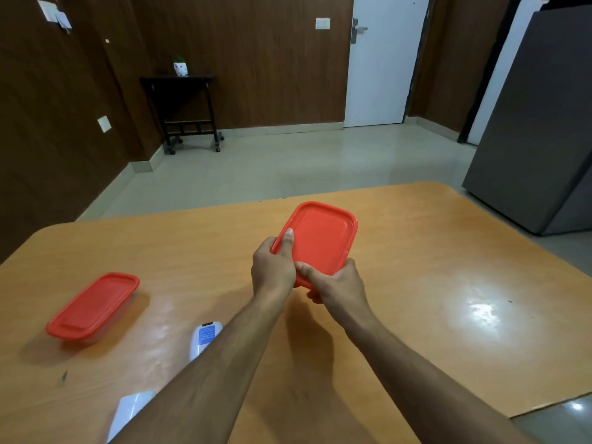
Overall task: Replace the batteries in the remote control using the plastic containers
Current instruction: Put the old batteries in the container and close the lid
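Note:
Both hands hold a red-lidded plastic container above the middle of the wooden table. My left hand grips its left edge with the thumb laid along the lid rim. My right hand grips the near corner, thumb on top. A second red-lidded container rests on the table at the left, lid on. The white remote control lies near the front, partly hidden under my left forearm. A white flat piece lies at the front edge; what it is I cannot tell.
Beyond the table's far edge lies a pale tiled floor. A dark wheeled side table with a small white pot stands against the wood-panelled wall. A white door is at the back and a grey refrigerator at the right.

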